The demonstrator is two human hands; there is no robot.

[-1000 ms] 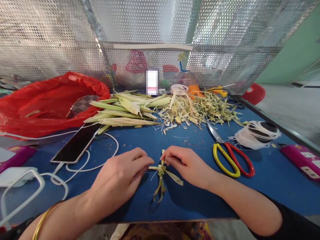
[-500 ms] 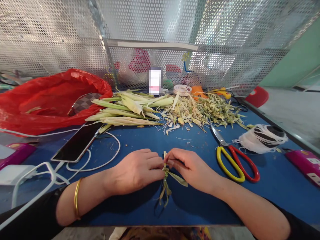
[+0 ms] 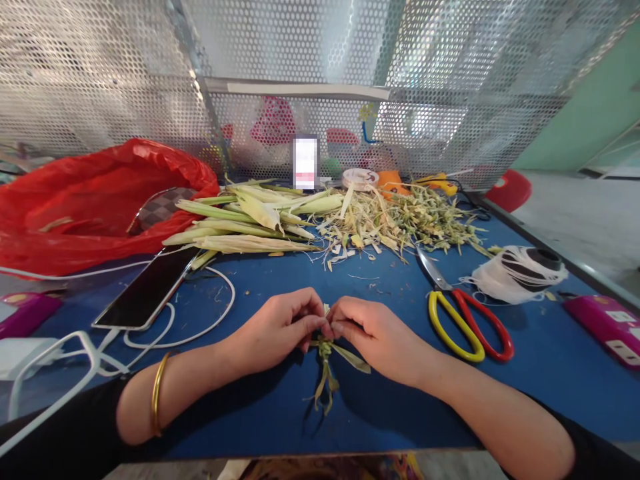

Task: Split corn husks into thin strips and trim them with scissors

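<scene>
A small knotted figure of corn husk (image 3: 326, 373) hangs between my hands, with loose strips trailing down toward the front of the blue table. My left hand (image 3: 287, 327) pinches at its upper end, thumb and forefinger pressed together. Right against those fingertips, my right hand (image 3: 373, 337) is closed on the top of the husk piece. One flat strip sticks out below the right fingers. Just what each fingertip grips is partly hidden.
Scissors (image 3: 457, 327) with yellow and red handles lie to the right, near a spool of white thread (image 3: 520, 273). Corn husks (image 3: 245, 220) and husk scraps (image 3: 380, 220) are piled at the back. A phone (image 3: 150, 287), white cable and red bag (image 3: 100, 207) are left.
My left hand has turned and its fingers have risen to the top of the husk piece, meeting the right fingertips. The right hand stays almost in place. The view has shifted slightly.
</scene>
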